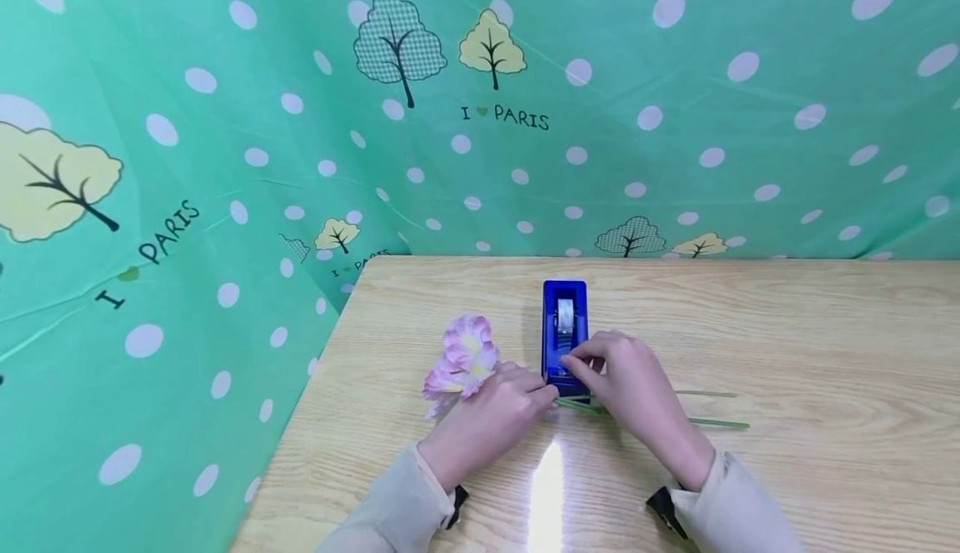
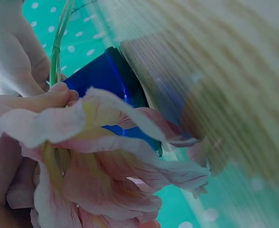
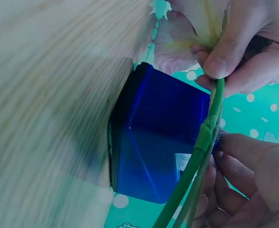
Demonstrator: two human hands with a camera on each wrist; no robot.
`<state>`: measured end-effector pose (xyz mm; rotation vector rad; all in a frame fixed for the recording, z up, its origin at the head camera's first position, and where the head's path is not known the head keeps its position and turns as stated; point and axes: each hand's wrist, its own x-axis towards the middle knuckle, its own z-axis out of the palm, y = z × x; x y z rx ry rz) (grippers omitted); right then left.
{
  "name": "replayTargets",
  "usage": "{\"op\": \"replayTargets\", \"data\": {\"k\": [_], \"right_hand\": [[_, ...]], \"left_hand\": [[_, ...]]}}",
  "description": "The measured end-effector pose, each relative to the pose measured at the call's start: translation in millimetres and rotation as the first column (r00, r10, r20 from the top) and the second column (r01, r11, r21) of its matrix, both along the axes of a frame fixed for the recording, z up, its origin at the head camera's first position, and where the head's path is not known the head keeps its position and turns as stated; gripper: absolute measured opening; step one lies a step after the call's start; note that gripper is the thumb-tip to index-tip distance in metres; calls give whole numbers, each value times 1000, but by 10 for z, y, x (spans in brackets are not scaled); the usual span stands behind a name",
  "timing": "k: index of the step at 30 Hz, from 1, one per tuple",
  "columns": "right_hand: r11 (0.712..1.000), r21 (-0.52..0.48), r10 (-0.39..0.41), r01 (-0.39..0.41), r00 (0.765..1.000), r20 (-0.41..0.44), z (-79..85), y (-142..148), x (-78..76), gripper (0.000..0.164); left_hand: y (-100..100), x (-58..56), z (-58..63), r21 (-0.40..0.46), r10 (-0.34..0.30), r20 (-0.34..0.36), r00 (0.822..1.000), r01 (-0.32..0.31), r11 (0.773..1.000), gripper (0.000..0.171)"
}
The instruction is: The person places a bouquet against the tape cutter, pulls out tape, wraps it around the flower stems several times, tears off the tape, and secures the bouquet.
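When working outward from the fingertips, locate left hand (image 1: pixel 491 415) with thumb and fingers pinched around green stems (image 3: pixel 185 180), just below pink flower (image 1: pixel 465 357). Locate right hand (image 1: pixel 637 390) with fingers bent and tips brought close together at near end of blue tape dispenser (image 3: pixel 151 137); cannot tell how fully closed, or whether gripping any tape. Trace stems across front of dispenser and under right hand to free ends beyond right wrist, roughly parallel to far edge of worktop (image 1: pixel 825 344). Find flower between dispenser and left edge. Find dispenser upright near far edge, well in from far left corner, with tape roll (image 1: pixel 566 315) seated inside. Note pale sleeves (image 1: pixel 397 495) on both forearms and green dotted curtain (image 1: pixel 645 153) beyond far and left edges.
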<state>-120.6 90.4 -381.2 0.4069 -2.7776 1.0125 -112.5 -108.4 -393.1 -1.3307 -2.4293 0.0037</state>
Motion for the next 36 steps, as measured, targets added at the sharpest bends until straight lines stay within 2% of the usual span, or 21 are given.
{"op": "replayTargets", "data": {"k": [13, 21, 32, 36], "right_hand": [[987, -155, -25, 33, 998, 50, 33, 33, 15, 11], [983, -176, -25, 47, 991, 129, 75, 17, 33, 12], [968, -246, -4, 57, 978, 207, 134, -18, 149, 12], [957, -284, 15, 60, 966, 256, 132, 0, 218, 12]], "left_hand": [[8, 1, 17, -17, 2, 4, 1000, -2, 1000, 6], [2, -10, 12, -9, 1, 7, 1000, -1, 1000, 4], [-4, -13, 7, 5, 7, 9, 1000, -7, 1000, 4], [0, -16, 3, 17, 10, 18, 1000, -10, 1000, 4]]}}
